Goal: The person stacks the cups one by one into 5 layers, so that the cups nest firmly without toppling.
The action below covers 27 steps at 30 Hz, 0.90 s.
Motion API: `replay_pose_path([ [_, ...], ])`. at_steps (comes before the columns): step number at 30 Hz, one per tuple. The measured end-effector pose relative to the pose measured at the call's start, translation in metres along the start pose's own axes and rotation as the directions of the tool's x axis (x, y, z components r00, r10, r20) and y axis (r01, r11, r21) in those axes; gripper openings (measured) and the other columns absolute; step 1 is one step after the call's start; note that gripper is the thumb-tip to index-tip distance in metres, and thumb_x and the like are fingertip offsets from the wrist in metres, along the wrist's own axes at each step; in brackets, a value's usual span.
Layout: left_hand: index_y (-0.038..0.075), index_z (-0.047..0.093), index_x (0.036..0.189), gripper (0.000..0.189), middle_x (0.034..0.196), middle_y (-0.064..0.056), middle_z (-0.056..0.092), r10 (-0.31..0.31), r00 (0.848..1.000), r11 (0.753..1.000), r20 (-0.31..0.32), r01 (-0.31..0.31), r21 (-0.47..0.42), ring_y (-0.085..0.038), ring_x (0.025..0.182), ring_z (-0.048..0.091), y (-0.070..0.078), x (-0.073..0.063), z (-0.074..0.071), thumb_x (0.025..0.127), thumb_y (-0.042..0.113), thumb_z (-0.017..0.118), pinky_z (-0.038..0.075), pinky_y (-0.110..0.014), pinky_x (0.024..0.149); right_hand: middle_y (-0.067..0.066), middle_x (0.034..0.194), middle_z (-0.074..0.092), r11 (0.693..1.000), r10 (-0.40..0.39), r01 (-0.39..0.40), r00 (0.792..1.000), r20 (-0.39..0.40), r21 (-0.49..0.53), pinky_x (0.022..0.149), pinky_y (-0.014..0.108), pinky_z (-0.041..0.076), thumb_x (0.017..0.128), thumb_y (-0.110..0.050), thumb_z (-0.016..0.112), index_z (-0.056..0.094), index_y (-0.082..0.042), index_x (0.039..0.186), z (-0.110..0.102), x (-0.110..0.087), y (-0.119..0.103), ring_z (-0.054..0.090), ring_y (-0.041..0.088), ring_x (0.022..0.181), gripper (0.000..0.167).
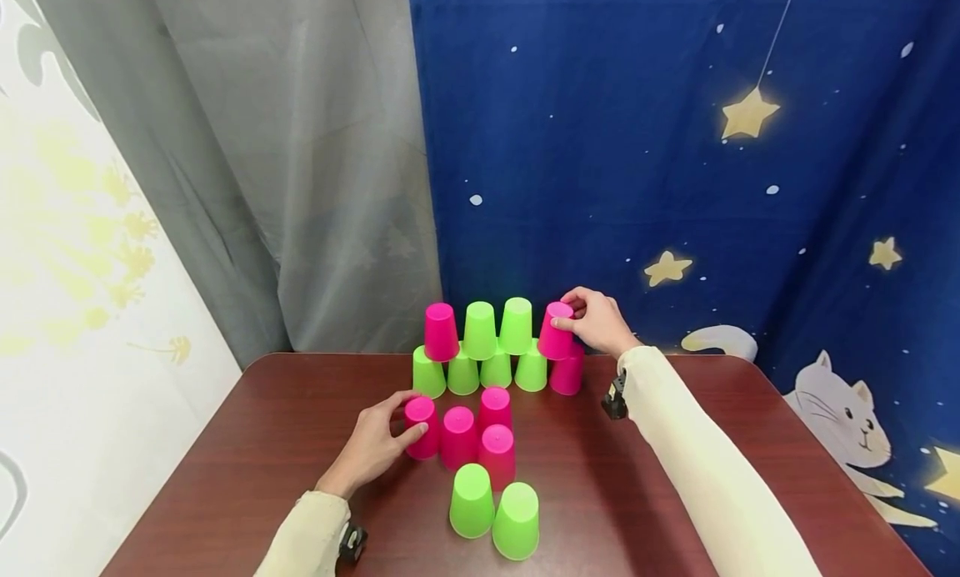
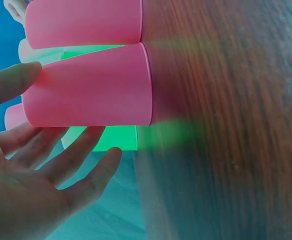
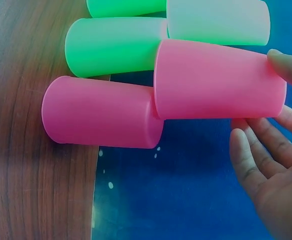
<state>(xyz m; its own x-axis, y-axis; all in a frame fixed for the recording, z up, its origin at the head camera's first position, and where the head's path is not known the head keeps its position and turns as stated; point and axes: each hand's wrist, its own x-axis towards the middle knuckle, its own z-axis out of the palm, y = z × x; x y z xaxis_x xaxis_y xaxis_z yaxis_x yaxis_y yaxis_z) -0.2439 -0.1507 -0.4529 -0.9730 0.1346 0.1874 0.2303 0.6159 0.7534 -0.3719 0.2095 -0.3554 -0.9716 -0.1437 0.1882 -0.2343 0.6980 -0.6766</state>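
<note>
My right hand (image 1: 602, 320) pinches an upside-down pink cup (image 1: 556, 333) near its base, thumb on one side and fingers on the other. In the right wrist view that pink cup (image 3: 218, 80) sits at the right end of the upper row, its rim over the lower pink cup (image 3: 101, 112) and beside a green cup. My left hand (image 1: 372, 444) holds another upturned pink cup (image 1: 422, 428) on the table, left of the front group. The left wrist view shows the thumb at one side of this pink cup (image 2: 88, 90) and the fingers at its other side.
At the table's (image 1: 300, 418) back edge, green cups (image 1: 428, 373) and one pink cup form a lower row; a pink cup (image 1: 441, 333) and two green ones share the upper row. More pink cups (image 1: 458, 439) and two green cups (image 1: 472, 502) stand nearer. Curtains (image 1: 562, 143) hang behind.
</note>
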Motion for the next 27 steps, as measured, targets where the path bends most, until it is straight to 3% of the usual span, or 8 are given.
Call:
replay_pose_path([
  [17, 0.01, 0.056, 0.137, 0.058, 0.124, -0.011, 0.068, -0.033, 0.999, 0.997, 0.026, 0.035, -0.071, -0.03, 0.11, 0.07, -0.002, 0.0, -0.001, 0.085, 0.017, 0.08, 0.06, -0.043, 0.092, 0.016, 0.118, 0.067, 1.0, 0.022, -0.022, 1.0, -0.023, -0.008, 0.092, 0.042, 0.057, 0.088, -0.027, 0.077, 0.06, -0.008, 0.126, 0.004, -0.001, 0.004, 0.063, 0.03, 0.107, 0.046],
  [27, 0.015, 0.055, 0.139, 0.06, 0.127, -0.006, 0.067, -0.023, 0.999, 1.0, 0.031, 0.024, -0.009, -0.03, 0.116, 0.066, 0.002, 0.001, -0.015, 0.085, 0.022, 0.081, 0.06, -0.043, 0.093, 0.02, 0.131, 0.063, 0.999, -0.034, 0.034, 0.997, -0.076, -0.004, 0.105, 0.051, 0.05, 0.085, -0.026, 0.08, 0.057, -0.004, 0.133, 0.001, -0.011, 0.009, 0.06, 0.037, 0.121, 0.057],
])
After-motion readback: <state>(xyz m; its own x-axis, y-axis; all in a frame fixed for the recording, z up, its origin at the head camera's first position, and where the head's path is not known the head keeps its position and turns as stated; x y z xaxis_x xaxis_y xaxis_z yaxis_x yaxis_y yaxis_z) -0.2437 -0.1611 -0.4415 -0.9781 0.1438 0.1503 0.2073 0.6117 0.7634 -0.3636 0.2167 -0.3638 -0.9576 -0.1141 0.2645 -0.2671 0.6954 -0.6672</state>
